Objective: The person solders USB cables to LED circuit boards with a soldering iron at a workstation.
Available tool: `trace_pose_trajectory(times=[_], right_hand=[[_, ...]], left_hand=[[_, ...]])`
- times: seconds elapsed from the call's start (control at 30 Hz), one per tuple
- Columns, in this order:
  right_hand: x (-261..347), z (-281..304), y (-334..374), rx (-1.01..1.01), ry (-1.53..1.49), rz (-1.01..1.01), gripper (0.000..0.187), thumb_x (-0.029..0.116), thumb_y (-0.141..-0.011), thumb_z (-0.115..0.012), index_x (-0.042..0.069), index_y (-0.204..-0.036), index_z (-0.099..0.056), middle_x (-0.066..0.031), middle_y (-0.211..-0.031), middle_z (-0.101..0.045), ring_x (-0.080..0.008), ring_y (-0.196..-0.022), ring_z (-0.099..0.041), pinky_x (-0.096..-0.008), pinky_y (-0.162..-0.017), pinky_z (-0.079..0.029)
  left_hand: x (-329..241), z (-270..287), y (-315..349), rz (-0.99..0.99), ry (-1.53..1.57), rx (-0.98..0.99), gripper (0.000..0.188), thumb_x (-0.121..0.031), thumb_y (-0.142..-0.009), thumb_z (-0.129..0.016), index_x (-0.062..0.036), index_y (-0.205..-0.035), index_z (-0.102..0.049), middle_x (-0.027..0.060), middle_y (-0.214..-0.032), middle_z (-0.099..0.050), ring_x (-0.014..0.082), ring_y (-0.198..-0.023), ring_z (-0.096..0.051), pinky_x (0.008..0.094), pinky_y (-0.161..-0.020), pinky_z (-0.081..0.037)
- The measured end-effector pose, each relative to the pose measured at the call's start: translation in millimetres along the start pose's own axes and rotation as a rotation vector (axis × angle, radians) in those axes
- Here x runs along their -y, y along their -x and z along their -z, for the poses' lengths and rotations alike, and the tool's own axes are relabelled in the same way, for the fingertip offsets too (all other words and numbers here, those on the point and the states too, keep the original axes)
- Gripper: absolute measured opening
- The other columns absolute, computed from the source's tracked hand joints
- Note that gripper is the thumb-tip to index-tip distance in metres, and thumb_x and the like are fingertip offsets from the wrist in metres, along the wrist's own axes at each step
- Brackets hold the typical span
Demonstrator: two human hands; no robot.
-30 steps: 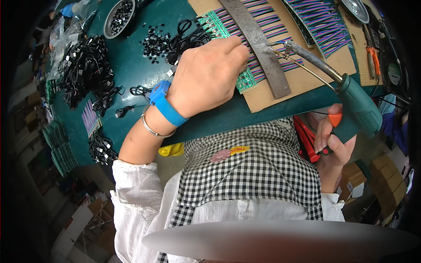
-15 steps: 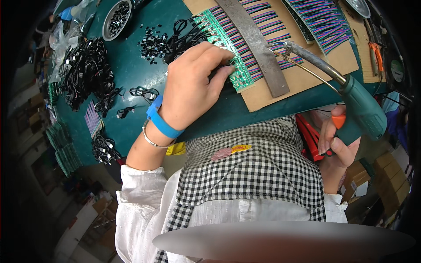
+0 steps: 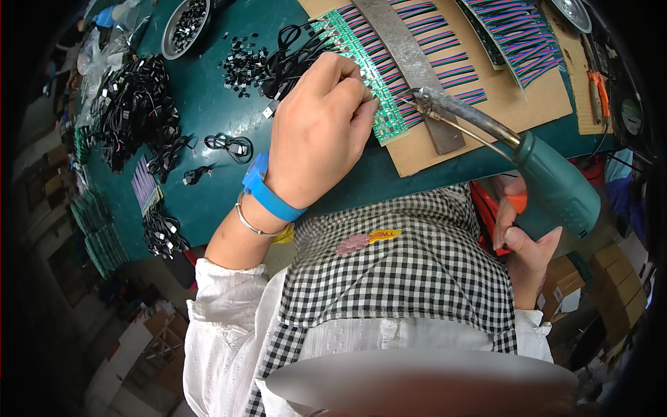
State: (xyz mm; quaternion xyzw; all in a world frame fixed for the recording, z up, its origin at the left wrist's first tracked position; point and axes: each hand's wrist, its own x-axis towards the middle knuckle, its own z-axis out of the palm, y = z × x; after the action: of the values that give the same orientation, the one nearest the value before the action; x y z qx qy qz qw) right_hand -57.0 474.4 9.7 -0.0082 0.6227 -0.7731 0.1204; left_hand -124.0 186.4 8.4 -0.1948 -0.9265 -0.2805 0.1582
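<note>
My left hand [image 3: 321,132], wearing a blue wrist strap, is closed in a pinch over a row of green circuit boards [image 3: 390,124]. What its fingertips hold is hidden behind the fingers. My right hand [image 3: 522,240] grips a green soldering gun [image 3: 556,184] with an orange trigger. The gun's metal tip [image 3: 422,101] is above the metal bar, just right of the boards. Multicoloured wires [image 3: 455,74] run rightward from the boards beneath a flat metal bar [image 3: 399,59]. Black USB cables [image 3: 288,59] lie at the boards' left side.
Cardboard [image 3: 417,158] lies under the boards on the green table [image 3: 215,184]. A second wired board row [image 3: 517,42] is at the right, near orange-handled pliers [image 3: 599,94]. At the left are a cable pile [image 3: 135,111], loose black parts [image 3: 243,66] and a metal bowl [image 3: 169,42].
The soldering gun has moved left, bringing its tip closer to the boards. My left hand has shifted slightly right, and the boards, bar and cardboard have slid a little right.
</note>
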Motion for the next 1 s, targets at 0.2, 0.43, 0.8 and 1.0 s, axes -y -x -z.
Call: trace_pose_trajectory(times=[0.2, 0.43, 0.8, 1.0], right_hand=[[-7, 9, 5, 0.127, -0.001, -0.047, 0.055, -0.006, -0.074, -0.068, -0.011, -0.123, -0.045, -0.0213, -0.108, -0.055, -0.0164, -0.063, -0.057, -0.0253, -0.051, -0.048], [-7, 2, 5, 0.078, -0.031, -0.044, 0.055, -0.009, -0.074, -0.067, -0.010, -0.124, -0.045, -0.0197, -0.106, -0.054, -0.0166, -0.066, -0.058, -0.0246, -0.054, -0.050], [-7, -5, 2, 0.018, 0.055, -0.051, 0.049, 0.013, -0.077, -0.074, -0.009, -0.110, -0.045, -0.0093, -0.062, -0.052, -0.0150, -0.050, -0.051, -0.0244, -0.044, -0.043], [0, 4, -2, 0.060, -0.088, -0.038, 0.057, 0.005, -0.075, -0.072, -0.015, -0.120, -0.044, -0.0211, -0.104, -0.056, -0.0153, -0.055, -0.055, -0.0246, -0.046, -0.045]], left_hand=[[2, 7, -10, 0.115, 0.084, 0.120, 0.013, -0.001, -0.070, -0.074, -0.0007, -0.078, -0.063, 0.0060, -0.084, -0.059, 0.0172, -0.066, -0.058, 0.0268, -0.057, -0.047], [11, 10, -18, 0.131, 0.188, 0.200, 0.011, -0.002, -0.069, -0.073, 0.0001, -0.076, -0.065, 0.0049, -0.082, -0.059, 0.0145, -0.064, -0.058, 0.0250, -0.057, -0.047], [17, 10, -22, 0.088, 0.192, 0.233, 0.010, -0.002, -0.068, -0.073, 0.0000, -0.073, -0.065, 0.0045, -0.081, -0.060, 0.0141, -0.064, -0.058, 0.0248, -0.056, -0.046], [16, 10, -23, 0.073, 0.189, 0.250, 0.010, -0.002, -0.069, -0.073, 0.0005, -0.074, -0.064, 0.0038, -0.081, -0.060, 0.0129, -0.063, -0.057, 0.0244, -0.055, -0.045]])
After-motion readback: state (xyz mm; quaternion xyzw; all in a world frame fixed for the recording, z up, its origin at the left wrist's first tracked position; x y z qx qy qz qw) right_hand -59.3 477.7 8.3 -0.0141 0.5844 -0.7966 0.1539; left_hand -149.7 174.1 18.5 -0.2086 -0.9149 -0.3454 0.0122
